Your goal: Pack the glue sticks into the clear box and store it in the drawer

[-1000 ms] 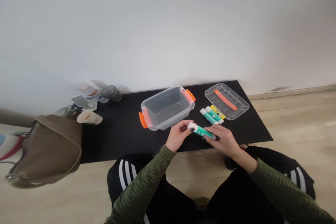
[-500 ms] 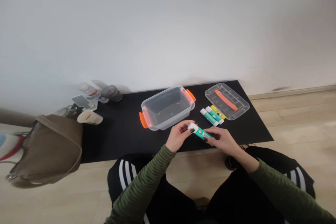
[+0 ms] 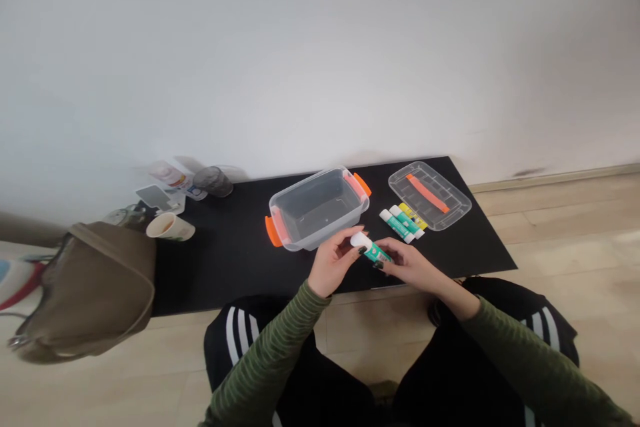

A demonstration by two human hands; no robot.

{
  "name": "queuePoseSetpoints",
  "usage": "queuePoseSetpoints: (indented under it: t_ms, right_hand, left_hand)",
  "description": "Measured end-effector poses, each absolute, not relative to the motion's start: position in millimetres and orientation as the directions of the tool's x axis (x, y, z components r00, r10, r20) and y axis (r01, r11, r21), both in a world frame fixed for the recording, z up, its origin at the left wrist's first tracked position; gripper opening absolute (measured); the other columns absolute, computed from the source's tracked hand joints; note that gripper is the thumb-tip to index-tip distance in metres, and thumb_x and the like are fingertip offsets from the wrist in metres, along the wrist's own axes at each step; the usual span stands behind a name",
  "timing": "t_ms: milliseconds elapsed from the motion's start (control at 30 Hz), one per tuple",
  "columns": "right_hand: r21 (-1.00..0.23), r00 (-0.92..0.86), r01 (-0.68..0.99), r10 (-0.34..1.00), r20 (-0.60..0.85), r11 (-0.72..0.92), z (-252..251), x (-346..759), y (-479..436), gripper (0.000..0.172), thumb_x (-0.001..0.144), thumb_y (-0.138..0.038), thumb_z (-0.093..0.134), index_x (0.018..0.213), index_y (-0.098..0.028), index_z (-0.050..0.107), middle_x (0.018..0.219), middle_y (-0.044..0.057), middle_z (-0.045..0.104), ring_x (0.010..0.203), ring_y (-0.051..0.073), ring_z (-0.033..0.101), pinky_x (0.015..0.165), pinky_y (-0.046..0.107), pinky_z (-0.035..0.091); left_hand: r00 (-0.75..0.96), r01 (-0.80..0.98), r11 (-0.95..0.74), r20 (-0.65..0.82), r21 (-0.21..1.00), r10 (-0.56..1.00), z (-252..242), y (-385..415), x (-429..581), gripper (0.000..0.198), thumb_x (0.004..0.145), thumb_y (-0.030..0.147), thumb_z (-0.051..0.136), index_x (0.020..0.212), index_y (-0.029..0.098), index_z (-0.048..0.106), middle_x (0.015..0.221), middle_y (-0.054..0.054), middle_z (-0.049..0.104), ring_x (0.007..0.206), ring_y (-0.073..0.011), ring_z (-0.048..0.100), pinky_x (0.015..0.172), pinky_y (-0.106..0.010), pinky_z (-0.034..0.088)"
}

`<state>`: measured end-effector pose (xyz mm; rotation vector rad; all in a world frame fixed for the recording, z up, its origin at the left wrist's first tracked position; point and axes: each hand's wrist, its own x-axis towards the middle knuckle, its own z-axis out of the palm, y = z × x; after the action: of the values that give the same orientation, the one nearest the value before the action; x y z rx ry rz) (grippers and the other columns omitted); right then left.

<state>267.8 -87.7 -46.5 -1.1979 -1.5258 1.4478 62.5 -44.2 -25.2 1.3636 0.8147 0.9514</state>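
Lower centre, the left hand [image 3: 330,263] and right hand [image 3: 409,264] pinch a cylindrical tube [image 3: 371,248]. Mid-left, a paper cup [image 3: 182,230] holds brownish liquid [image 3: 168,225].

The tube [image 3: 371,247] in the grip looked like smooth plastic with a faint sheen. Just beyond the grip, the box [image 3: 324,237] was smooth, see-through plastic; beyond to the right, the lid [image 3: 441,189] looked like similar plastic, with moulded ridges. Beneath the grip, the tabletop [image 3: 215,267] was smooth and matt. Well left of the grip, the bag [image 3: 103,283] looked like matt cloth, the cup [image 3: 175,228] like paper. Nearer than the grip, the sleeves [image 3: 270,350] were ribbed, velvety-looking cloth.
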Motion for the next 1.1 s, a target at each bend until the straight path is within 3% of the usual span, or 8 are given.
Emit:
queuePoseSetpoints:
  t_ms: [100, 200, 300, 367, 533, 800, 967, 1100]
  right_hand:
    - [-0.989, -0.345, 0.124, 0.931, -0.12, -0.082, -45, 264, -86, 0.039, 0.086, -0.041, 0.064, 0.118, -0.02, 0.059, 0.101, 0.006, 0.067, 0.082, 0.016, 0.066, 0.065, 0.027, 0.056]
    - [-0.989, -0.307, 0.103, 0.942, -0.134, -0.107, -48, 263, -83, 0.038, 0.087, -0.043, 0.062, 0.116, -0.018, 0.057, 0.1, 0.007, 0.068, 0.085, 0.018, 0.069, 0.062, 0.027, 0.056]
    - [-0.99, -0.249, 0.097, 0.961, -0.12, -0.098, -54, 266, -79, 0.041, 0.086, -0.047, 0.063, 0.113, -0.017, 0.057, 0.1, 0.009, 0.07, 0.084, 0.019, 0.069, 0.065, 0.03, 0.056]
    - [-0.992, -0.224, 0.103, 0.97, -0.093, -0.071, -56, 268, -75, 0.042, 0.085, -0.05, 0.063, 0.111, -0.017, 0.058, 0.099, 0.01, 0.071, 0.087, 0.02, 0.069, 0.074, 0.034, 0.056]
    - [-0.992, -0.177, 0.126, 0.983, -0.053, -0.031, -56, 272, -67, 0.045, 0.084, -0.056, 0.062, 0.107, -0.017, 0.06, 0.093, 0.01, 0.073, 0.092, 0.023, 0.069, 0.08, 0.037, 0.054]
    - [-0.981, 0.006, 0.157, 0.993, 0.116, 0.114, -30, 269, -59, 0.043, 0.084, -0.052, 0.064, 0.111, -0.02, 0.057, 0.094, 0.007, 0.07, 0.085, 0.02, 0.067, 0.068, 0.03, 0.052]
    - [-0.884, -0.037, 0.441, 0.988, 0.153, 0.153, -1, 231, -44, 0.029, 0.087, -0.043, 0.06, 0.104, -0.021, 0.06, 0.087, 0.004, 0.069, 0.072, 0.016, 0.062, 0.064, 0.028, 0.048]
    - [-0.671, -0.206, 0.727, 0.978, -0.014, 0.144, 4, 176, -24, 0.021, 0.085, -0.037, 0.061, 0.096, -0.019, 0.064, 0.088, 0.005, 0.071, 0.078, 0.018, 0.066, 0.07, 0.028, 0.047]
  left_hand:
    - [0.367, 0.075, -0.171, 0.132, 0.982, 0.921, -10, -34, 43, 0.035, 0.082, 0.032, 0.069, 0.116, 0.022, 0.066, 0.121, -0.01, 0.068, 0.11, -0.0242, 0.064, 0.101, -0.042, 0.049]
    - [0.095, 0.373, -0.318, 0.305, 0.872, 0.948, 2, -6, 4, 0.03, 0.083, 0.032, 0.066, 0.112, 0.023, 0.068, 0.12, -0.008, 0.067, 0.118, -0.0245, 0.059, 0.11, -0.043, 0.04]
    - [-0.192, 0.582, -0.215, 0.39, 0.784, 0.901, -2, 32, -40, 0.034, 0.083, 0.034, 0.063, 0.115, 0.02, 0.064, 0.131, -0.009, 0.061, 0.126, -0.0243, 0.053, 0.114, -0.043, 0.034]
    - [-0.291, 0.633, -0.041, 0.287, 0.773, 0.913, -13, 52, -60, 0.045, 0.079, 0.033, 0.067, 0.119, 0.016, 0.061, 0.135, -0.014, 0.058, 0.13, -0.0276, 0.049, 0.114, -0.044, 0.033]
    - [-0.271, 0.556, 0.181, -0.029, 0.811, 0.962, -37, 66, -61, 0.042, 0.073, 0.028, 0.068, 0.112, 0.013, 0.061, 0.119, -0.016, 0.066, 0.112, -0.0293, 0.061, 0.101, -0.043, 0.045]
    - [-0.267, 0.448, 0.067, 0.062, 0.892, 0.962, -37, 29, -43, 0.032, 0.069, 0.018, 0.064, 0.099, 0.018, 0.056, 0.105, -0.008, 0.068, 0.1, -0.0214, 0.065, 0.091, -0.034, 0.048]
    - [-0.284, 0.397, 0.043, 0.078, 0.917, 0.956, -43, 5, -40, 0.025, 0.071, 0.023, 0.065, 0.092, 0.021, 0.051, 0.087, -0.001, 0.067, 0.086, -0.0185, 0.065, 0.082, -0.032, 0.048]
    - [-0.242, 0.34, -0.001, 0.088, 0.94, 0.966, -45, -9, -39, 0.019, 0.074, 0.026, 0.063, 0.086, 0.022, 0.048, 0.076, 0.003, 0.061, 0.073, -0.0154, 0.061, 0.072, -0.028, 0.047]
